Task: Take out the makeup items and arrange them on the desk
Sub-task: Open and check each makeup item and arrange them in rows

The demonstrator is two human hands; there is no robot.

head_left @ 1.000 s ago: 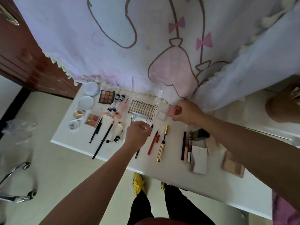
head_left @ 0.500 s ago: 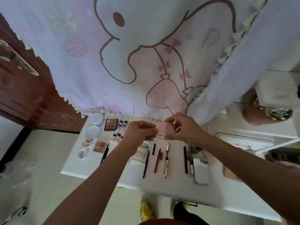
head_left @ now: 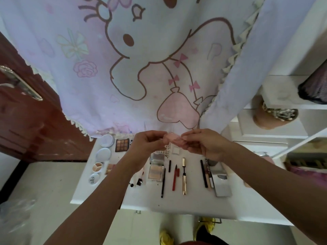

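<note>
A small pink makeup case (head_left: 174,140) is held up above the white desk (head_left: 194,204), pinched between both hands. My left hand (head_left: 146,147) grips its left end and my right hand (head_left: 203,144) grips its right end. Below them, makeup lies in rows on the desk: an open powder compact (head_left: 156,167), a black pencil (head_left: 163,183), a red liner (head_left: 175,177), a gold mascara (head_left: 184,175), an eyeshadow palette (head_left: 122,145), round white compacts (head_left: 105,146) and a silver case (head_left: 222,184). My left forearm hides part of the left rows.
A cartoon-print curtain (head_left: 141,68) hangs behind the desk. A brown wooden door (head_left: 23,110) stands at left, white shelves (head_left: 276,131) at right. A clear plastic bag (head_left: 16,216) lies on the floor at lower left. My yellow shoes (head_left: 203,228) show below the desk's front edge.
My right hand lifted the pink case off the desk's back edge. My left hand left the pencils and joined it, so both now hold the case raised. The camera tilted upward.
</note>
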